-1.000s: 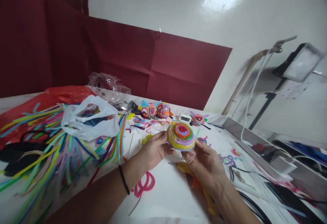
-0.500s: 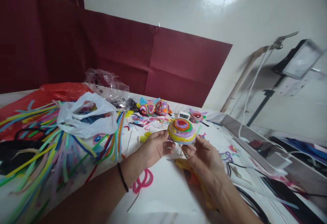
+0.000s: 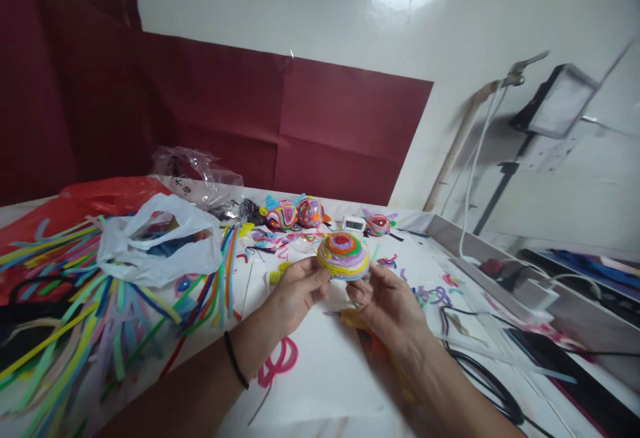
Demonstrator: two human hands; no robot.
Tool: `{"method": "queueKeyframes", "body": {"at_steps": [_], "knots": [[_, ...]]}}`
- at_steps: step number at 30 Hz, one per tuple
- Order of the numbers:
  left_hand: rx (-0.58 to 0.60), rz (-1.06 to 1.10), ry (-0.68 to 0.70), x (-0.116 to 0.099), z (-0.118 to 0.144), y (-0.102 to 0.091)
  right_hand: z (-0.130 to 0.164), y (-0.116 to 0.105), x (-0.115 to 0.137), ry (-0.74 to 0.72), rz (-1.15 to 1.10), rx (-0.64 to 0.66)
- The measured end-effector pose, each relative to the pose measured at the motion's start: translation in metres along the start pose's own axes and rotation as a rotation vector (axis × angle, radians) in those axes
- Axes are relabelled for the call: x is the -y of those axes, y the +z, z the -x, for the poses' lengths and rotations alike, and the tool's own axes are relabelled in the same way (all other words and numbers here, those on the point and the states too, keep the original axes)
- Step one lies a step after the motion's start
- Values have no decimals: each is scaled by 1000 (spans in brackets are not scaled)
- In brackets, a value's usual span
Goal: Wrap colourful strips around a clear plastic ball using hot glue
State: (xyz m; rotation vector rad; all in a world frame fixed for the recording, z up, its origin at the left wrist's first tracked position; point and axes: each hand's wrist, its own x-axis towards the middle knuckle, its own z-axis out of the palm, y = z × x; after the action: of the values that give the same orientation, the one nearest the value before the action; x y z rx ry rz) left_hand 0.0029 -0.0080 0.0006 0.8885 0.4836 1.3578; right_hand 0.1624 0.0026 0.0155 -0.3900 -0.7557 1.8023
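Between my two hands, above the table, is a dome-shaped craft piece (image 3: 343,256) covered in coiled rings of red, purple, orange, green and yellow. My left hand (image 3: 299,288) pinches its left edge, thumb on the side and fingers curled beneath. At the other edge my right hand (image 3: 387,305) grips it with curled fingers; part of those fingers is hidden. Under my right forearm lies a yellow-orange tool (image 3: 353,320) with a pointed tip, mostly covered. A loop of pink pipe cleaner (image 3: 280,361) rests on the white sheet near my left wrist.
Many coloured pipe cleaners (image 3: 107,318) spread at the left, with a white plastic bag (image 3: 160,238) on top. Behind stand colourful fish-like figures (image 3: 281,215) and a small white digital timer (image 3: 354,224). Black cable (image 3: 483,378) and a dark phone-like slab (image 3: 565,371) lie at the right.
The view has shifted slightly, so the scene sits further left. The dome is tilted a little differently; both hands keep hold of it.
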Motion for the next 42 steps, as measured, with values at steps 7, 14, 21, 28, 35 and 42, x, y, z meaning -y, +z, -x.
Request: {"method": "queueKeyframes", "body": {"at_steps": [7, 14, 21, 28, 35, 42], "knots": [[-21, -14, -91, 1, 0, -1, -3, -1, 2, -13, 26, -3], [-231, -55, -103, 2, -6, -8, -7, -1, 6, -51, 75, -28], [-465, -206, 31, -4, -13, -15, -7, 1, 7, -107, 244, -26], [-335, -611, 347, -18, -9, -8, 5, 8, 9, -148, 617, 107], [68, -1201, 575, -28, -1, 2, 9, 5, 12, -208, 1199, 268], [178, -1288, 508, -31, 2, 6, 14, 7, 16, -317, 1472, 282]]}}
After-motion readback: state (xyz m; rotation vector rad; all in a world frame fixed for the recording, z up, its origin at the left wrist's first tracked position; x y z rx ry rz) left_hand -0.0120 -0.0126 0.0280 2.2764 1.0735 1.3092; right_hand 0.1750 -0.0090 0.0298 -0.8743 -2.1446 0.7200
